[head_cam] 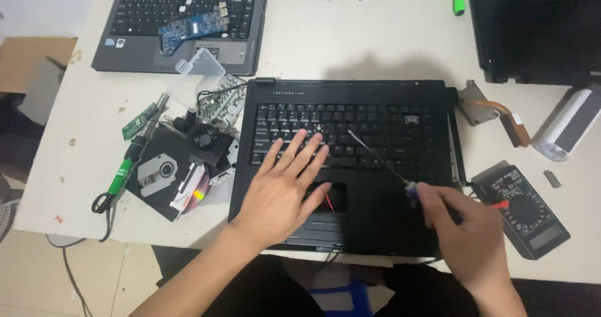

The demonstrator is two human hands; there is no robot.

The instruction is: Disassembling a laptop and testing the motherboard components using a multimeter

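Left hand [283, 189] flat on black laptop [350, 167]; right hand [460, 229] grips screwdriver [382, 160].

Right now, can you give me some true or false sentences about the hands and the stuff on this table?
1. The left hand lies flat on the black laptop. True.
2. The right hand holds a hammer. False: it holds a thin screwdriver pointing at the keyboard.
3. A grey laptop has a blue circuit board lying on it. True.
4. The black multimeter sits left of the black laptop. False: it sits to the right.
5. A small fan lies left of the black laptop. True.
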